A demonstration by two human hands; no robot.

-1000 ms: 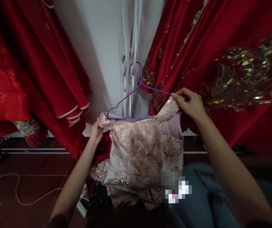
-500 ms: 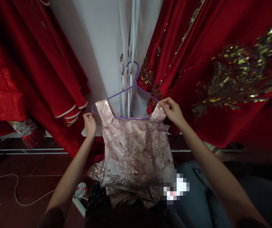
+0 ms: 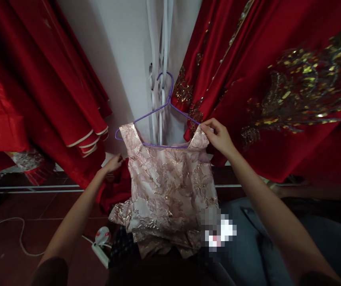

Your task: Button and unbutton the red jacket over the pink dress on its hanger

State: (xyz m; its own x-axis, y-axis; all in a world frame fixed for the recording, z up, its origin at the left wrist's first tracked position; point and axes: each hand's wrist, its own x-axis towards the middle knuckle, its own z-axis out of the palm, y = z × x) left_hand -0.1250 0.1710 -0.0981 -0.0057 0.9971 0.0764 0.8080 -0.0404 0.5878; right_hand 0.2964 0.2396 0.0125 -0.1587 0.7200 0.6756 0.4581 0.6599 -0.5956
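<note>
A pale pink dress (image 3: 164, 174) with a shiny gold floral pattern and wide shoulder straps hangs in front of me on a thin purple clothes hanger (image 3: 154, 113). My right hand (image 3: 218, 137) pinches the dress's right strap at the hanger's right shoulder. My left hand (image 3: 114, 163) is beside the dress's left side, below the strap, with its fingers curled together; whether they grip any cloth I cannot see. The left end of the hanger sticks out past the left strap. Below, the dress bunches in folds over my lap.
Red garments (image 3: 78, 99) hang on the left, and a red garment with gold sequins (image 3: 292, 91) on the right. Between them stand white metal poles (image 3: 160, 47). A white power strip (image 3: 100, 254) and cable lie on the floor. Someone's blue-grey clothing (image 3: 245, 238) is at lower right.
My left hand has dropped from beside the left strap to the dress's side, and its fingers now point toward the dress. My right hand keeps its pinch on the right strap.
</note>
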